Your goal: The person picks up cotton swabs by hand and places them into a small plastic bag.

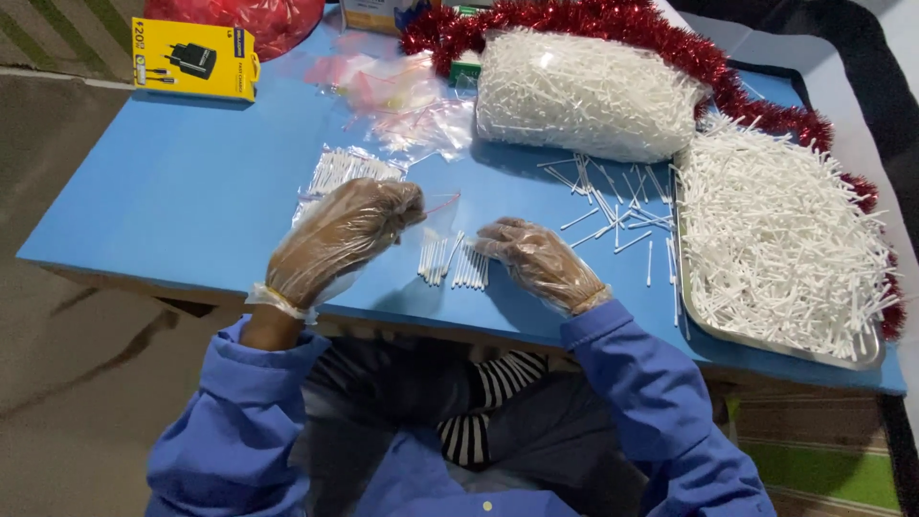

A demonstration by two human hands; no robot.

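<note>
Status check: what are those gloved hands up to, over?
Left hand pinching small clear bag. Right hand on cotton swabs. Nothing blocking.

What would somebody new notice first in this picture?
Probably the metal tray heaped with white swabs at the right of the blue table, with red tinsel behind it. Then the gloved left hand and right hand at a small swab row.
</note>
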